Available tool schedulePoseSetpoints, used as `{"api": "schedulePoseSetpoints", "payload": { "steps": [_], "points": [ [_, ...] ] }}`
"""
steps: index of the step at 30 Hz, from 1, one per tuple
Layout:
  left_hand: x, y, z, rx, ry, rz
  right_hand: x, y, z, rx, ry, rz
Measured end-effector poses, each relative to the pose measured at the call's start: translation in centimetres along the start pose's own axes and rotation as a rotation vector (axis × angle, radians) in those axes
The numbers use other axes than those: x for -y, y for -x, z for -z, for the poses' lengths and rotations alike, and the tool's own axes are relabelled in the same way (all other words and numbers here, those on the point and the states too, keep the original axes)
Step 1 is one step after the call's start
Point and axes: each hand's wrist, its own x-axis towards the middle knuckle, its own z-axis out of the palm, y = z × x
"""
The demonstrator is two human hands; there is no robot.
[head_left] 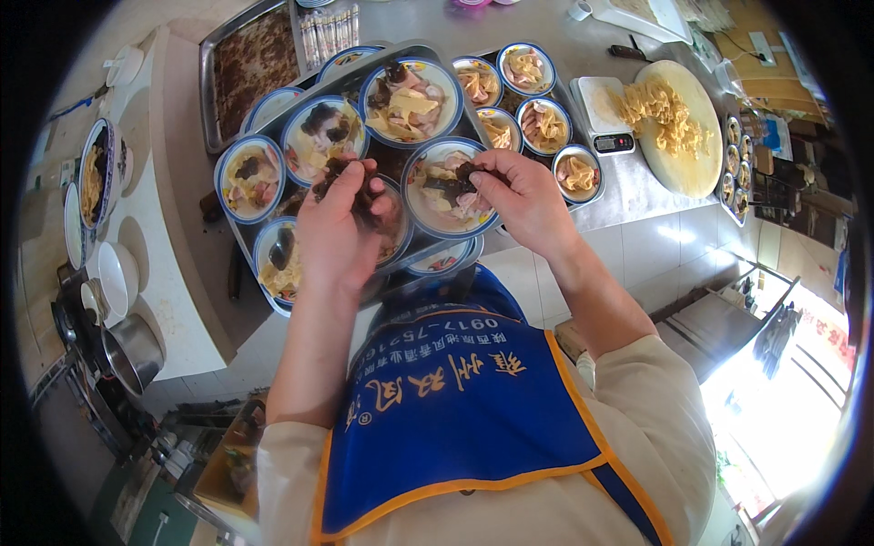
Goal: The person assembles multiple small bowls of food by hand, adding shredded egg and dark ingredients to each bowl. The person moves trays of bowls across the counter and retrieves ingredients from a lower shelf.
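Observation:
My left hand (339, 227) is closed around a clump of dark, frilly wood ear fungus (371, 197), above the metal tray of bowls. With finger and thumb, my right hand (528, 196) pinches a dark wood ear piece (466, 175) over a blue-rimmed bowl (407, 202) at the tray's near right. Pale meat and yellowish strips lie in that bowl. More such bowls fill the tray (469, 109), several of them topped with dark fungus. A dark spoon-like shape (282, 247) rests in the near-left bowl. My left hand partly hides the bowl beneath it.
Right of my tray, another group of filled bowls (544, 126) stands near a white scale (601, 105). A round board (674, 168) bears yellowish strips (660, 109), with a knife (628, 53) behind. A stained baking tray (257, 73) lies far left; a white counter (173, 264) borders the left.

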Motion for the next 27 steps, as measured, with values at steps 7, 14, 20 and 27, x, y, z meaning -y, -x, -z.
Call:
{"api": "schedulePoseSetpoints", "payload": {
  "steps": [7,14,20,27],
  "points": [
    [-1.8,0.8,0.9,0.003,0.019,-0.035,1.0,0.2,1.3,-0.179,0.434,0.273],
    [-6.4,2.1,5.2,-0.043,0.139,-0.120,2.0,-0.4,0.3,-0.054,-0.064,0.093],
    [-11.0,5.1,10.2,-0.103,0.166,-0.299,3.5,-0.7,-4.9,0.150,-0.142,0.111],
    [-12.2,8.3,14.3,-0.208,0.198,-0.354,5.7,-1.9,-9.8,0.320,0.264,0.200]
  ]
}}
